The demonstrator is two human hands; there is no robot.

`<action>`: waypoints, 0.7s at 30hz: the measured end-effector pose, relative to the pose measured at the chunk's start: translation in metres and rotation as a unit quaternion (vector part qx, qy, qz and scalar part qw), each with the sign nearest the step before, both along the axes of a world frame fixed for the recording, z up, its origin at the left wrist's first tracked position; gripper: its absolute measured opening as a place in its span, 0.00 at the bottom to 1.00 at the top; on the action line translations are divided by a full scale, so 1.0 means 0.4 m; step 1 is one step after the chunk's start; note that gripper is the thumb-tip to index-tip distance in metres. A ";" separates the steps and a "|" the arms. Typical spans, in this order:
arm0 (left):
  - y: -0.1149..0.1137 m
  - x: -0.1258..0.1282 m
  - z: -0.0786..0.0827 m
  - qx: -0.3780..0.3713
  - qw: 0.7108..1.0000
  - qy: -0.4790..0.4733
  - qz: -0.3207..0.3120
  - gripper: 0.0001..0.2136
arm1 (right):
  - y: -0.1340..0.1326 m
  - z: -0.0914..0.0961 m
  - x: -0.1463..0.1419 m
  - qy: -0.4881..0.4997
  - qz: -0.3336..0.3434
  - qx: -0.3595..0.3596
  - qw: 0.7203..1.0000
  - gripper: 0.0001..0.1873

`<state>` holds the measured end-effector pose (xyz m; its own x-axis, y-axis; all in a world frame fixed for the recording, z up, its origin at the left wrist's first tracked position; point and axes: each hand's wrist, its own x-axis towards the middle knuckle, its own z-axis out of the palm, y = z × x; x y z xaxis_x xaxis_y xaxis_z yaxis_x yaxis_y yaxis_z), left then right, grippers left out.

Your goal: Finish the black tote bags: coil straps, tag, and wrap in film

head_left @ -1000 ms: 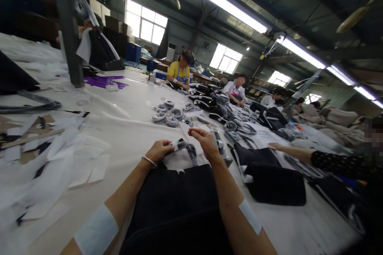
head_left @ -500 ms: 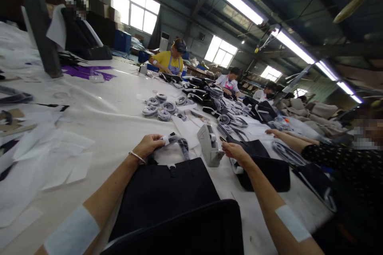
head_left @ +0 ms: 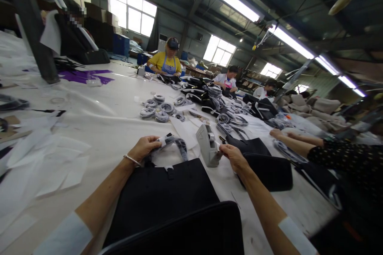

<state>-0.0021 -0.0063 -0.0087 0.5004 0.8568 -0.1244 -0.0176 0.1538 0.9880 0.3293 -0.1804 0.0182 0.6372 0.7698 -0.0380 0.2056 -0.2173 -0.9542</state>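
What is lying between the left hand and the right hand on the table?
In the head view, between the left hand and the right hand lie the wrapped bag handle, white paper and a grey tape dispenser.

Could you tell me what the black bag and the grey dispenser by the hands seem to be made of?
The black bag looks like matte faux leather or coated fabric: flat, stiff panel, dull sheen, though the weave is too small to tell. The grey dispenser seems moulded plastic: smooth, hard-edged, evenly light grey.
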 end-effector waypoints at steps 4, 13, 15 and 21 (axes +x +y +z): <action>0.001 0.000 -0.003 -0.015 1.000 -0.012 -0.005 0.20 | -0.057 -0.025 -0.024 0.001 -0.017 0.004 1.000 0.18; -0.003 0.003 -0.015 -0.019 0.998 -0.059 -0.008 0.17 | -0.128 -0.049 -0.054 0.002 0.015 -0.067 0.998 0.18; -0.002 0.007 -0.022 -0.020 0.998 -0.062 -0.001 0.17 | -0.094 0.010 -0.098 -0.010 0.061 -0.032 0.998 0.19; -0.003 0.012 -0.029 -0.008 0.997 -0.074 -0.001 0.16 | 0.111 0.119 -0.376 0.016 0.232 0.030 0.972 0.18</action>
